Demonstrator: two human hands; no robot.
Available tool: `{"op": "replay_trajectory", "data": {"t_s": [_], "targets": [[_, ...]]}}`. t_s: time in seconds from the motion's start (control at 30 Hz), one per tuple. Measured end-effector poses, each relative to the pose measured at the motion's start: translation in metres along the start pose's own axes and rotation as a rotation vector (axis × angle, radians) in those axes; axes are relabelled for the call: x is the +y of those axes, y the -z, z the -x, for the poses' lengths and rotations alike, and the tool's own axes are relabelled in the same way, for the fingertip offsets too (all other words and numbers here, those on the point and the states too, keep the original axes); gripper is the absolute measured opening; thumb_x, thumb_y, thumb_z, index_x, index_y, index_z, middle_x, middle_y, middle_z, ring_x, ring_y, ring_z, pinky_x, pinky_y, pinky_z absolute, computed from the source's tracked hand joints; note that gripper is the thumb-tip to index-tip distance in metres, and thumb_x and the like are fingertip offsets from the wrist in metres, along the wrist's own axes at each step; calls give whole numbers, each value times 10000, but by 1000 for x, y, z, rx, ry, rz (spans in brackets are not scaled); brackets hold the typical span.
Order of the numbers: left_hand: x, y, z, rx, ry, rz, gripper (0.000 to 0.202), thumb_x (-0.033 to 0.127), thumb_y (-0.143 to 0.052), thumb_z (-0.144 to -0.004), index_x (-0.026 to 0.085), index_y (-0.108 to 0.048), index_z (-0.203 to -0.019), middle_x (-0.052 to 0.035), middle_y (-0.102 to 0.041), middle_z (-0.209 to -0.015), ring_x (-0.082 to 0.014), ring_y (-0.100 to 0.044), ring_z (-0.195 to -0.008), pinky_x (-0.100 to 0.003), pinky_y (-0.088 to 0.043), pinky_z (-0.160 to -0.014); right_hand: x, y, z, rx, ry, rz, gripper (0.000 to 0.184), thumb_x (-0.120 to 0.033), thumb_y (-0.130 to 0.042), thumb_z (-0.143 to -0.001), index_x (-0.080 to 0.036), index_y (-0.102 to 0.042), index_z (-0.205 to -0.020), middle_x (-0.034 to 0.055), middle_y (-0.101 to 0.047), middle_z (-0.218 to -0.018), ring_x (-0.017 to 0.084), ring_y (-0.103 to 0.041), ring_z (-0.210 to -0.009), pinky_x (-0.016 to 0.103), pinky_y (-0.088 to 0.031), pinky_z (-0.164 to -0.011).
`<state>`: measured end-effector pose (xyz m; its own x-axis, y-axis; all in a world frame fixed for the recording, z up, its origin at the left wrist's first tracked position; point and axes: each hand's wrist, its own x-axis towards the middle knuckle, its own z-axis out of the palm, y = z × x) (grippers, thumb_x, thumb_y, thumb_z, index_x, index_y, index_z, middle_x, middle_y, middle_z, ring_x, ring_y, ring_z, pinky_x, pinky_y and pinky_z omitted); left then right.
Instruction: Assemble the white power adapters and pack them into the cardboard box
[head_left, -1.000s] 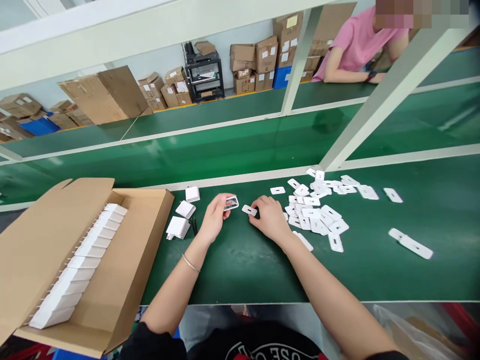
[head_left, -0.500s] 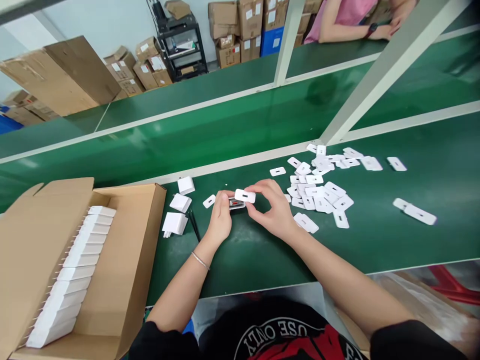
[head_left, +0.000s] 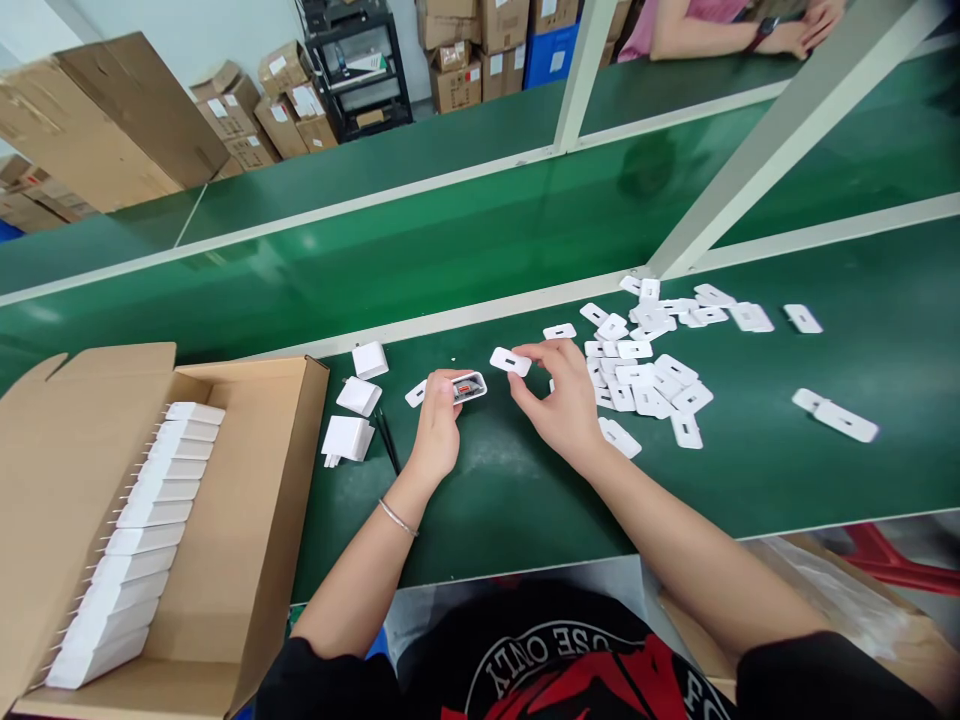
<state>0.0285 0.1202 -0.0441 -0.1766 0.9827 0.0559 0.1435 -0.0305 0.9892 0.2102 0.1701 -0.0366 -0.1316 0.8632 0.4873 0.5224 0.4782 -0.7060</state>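
Observation:
My left hand (head_left: 439, 420) is closed around a white charger housing (head_left: 470, 387), whose uncovered end faces up and shows metal and orange parts inside. Between thumb and fingers of my right hand (head_left: 559, 400) is a white cover plate (head_left: 510, 361) with a dark slot, held apart from the housing. Many like plates lie in a loose pile (head_left: 645, 375) beyond and right of my right hand. One single plate (head_left: 415, 393) rests just left of my left hand. Black tweezers (head_left: 388, 440) lie beside my left wrist.
Several white chargers (head_left: 349, 438) stand left of the tweezers. An open cardboard box (head_left: 289, 500) at the left holds a row of chargers (head_left: 142, 540). A slanted white post (head_left: 750, 170) rises behind the pile. Across the partition are a person's forearms (head_left: 697, 35).
My right hand has drawn the cover plate away to the right from the housing, so the housing's inside shows more. My left hand keeps its hold. The view has shifted slightly.

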Motion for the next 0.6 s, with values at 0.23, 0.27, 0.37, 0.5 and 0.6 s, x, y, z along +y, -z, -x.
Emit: {"op": "replay_trajectory", "data": {"t_s": [0.23,0.27,0.37,0.5,0.6], "targets": [[-1,14,-11,185,-90,-156,370,475,-726,-945,227,-576,-1174,-49,-604,-1061,-150,-620,-856,-277,-520,-762,17,-15,3,-255,22,258,257,-243,-617,-938,-188,-712,-1170,136,-643,-1099,335,-571,-1040,513,-499,-947],[-1,18,-13,239,-99,-145,367,481,-707,-959,223,-561,-1175,-44,-605,-1051,-153,-625,-870,-281,-520,-781,16,-16,4,-273,29,246,290,-247,-631,-932,-188,-700,-1208,138,-635,-1124,336,-568,-1058,513,-500,-960],[2,26,-19,423,-123,-66,427,551,-694,-955,223,-519,-1165,-21,-601,-996,-146,-618,-823,-279,-523,-755,7,-18,8,-337,129,171,364,-277,-659,-938,-199,-663,-1294,140,-619,-1192,336,-557,-1120,509,-500,-988],[7,28,-19,532,-216,-5,491,608,-695,-938,223,-492,-1166,-7,-580,-959,-120,-584,-750,-258,-520,-692,-15,-32,29,-495,447,140,320,-229,-585,-996,-181,-673,-1299,153,-631,-1217,317,-550,-1139,470,-487,-961],[13,23,-12,484,-271,-53,434,561,-658,-974,222,-503,-1196,-26,-585,-1006,-129,-609,-795,-266,-536,-720,-34,-50,48,-671,648,185,291,-184,-553,-1006,-191,-695,-1260,150,-662,-1204,296,-565,-1073,428,-476,-872]]}}
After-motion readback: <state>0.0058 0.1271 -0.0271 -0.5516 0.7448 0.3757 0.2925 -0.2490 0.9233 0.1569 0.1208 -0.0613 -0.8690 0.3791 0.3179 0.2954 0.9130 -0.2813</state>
